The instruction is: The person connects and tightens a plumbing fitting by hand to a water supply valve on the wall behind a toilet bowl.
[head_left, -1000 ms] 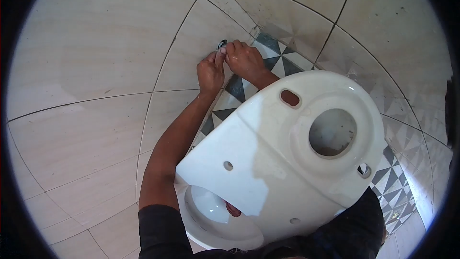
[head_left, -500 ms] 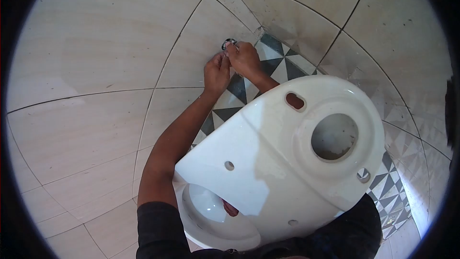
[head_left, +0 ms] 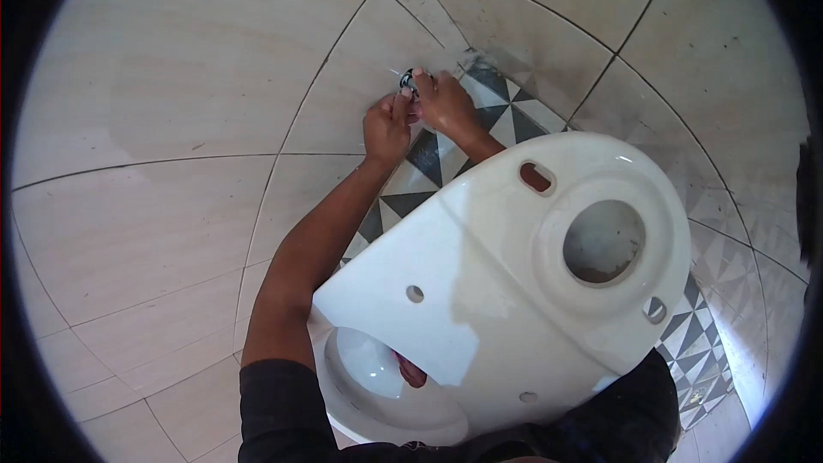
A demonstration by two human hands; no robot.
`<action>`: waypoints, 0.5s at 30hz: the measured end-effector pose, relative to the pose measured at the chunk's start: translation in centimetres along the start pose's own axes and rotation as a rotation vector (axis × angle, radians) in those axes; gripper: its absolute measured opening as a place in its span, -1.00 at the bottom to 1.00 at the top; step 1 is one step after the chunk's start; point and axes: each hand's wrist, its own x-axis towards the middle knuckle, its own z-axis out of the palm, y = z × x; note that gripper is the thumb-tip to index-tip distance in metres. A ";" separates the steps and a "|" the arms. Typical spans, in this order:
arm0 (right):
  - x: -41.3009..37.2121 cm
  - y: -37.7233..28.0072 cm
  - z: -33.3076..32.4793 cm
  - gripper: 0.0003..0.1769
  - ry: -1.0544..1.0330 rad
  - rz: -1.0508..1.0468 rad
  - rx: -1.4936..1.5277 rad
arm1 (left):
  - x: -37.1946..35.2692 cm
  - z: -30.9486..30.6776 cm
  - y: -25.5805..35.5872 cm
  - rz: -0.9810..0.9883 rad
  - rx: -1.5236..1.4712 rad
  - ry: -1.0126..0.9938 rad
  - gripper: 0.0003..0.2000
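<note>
Close to the corner, a small shiny chrome wall valve (head_left: 406,79) sits low on the tiled wall, mostly covered by fingers. My right hand (head_left: 447,107) is closed around it from the right, thumb pointing up along the chrome. Just below and left, my left hand (head_left: 387,129) is pinched, its fingertips meeting those of the right; what lies between them is hidden. The right forearm passes behind a white ceramic toilet (head_left: 501,291), which fills the space in front of me. Its bowl (head_left: 369,369) is at the lower left, with a reddish-brown thing (head_left: 411,370) showing at its edge.
Large beige wall tiles (head_left: 171,77) meet in a corner above the hands. Grey-and-white triangle-patterned floor (head_left: 493,120) shows between toilet and wall. The toilet has a big round opening (head_left: 603,242) and several smaller holes. A dark object (head_left: 807,206) stands at the far right edge.
My right hand has shifted slightly, its thumb now raised along the valve. The left fingers have moved a little closer beneath it. The toilet stays in place; the view drifts slightly.
</note>
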 end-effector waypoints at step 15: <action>1.8 -1.3 -0.2 -0.63 -0.121 0.274 0.588 | 0.8 -0.6 1.5 0.174 0.505 0.118 -0.62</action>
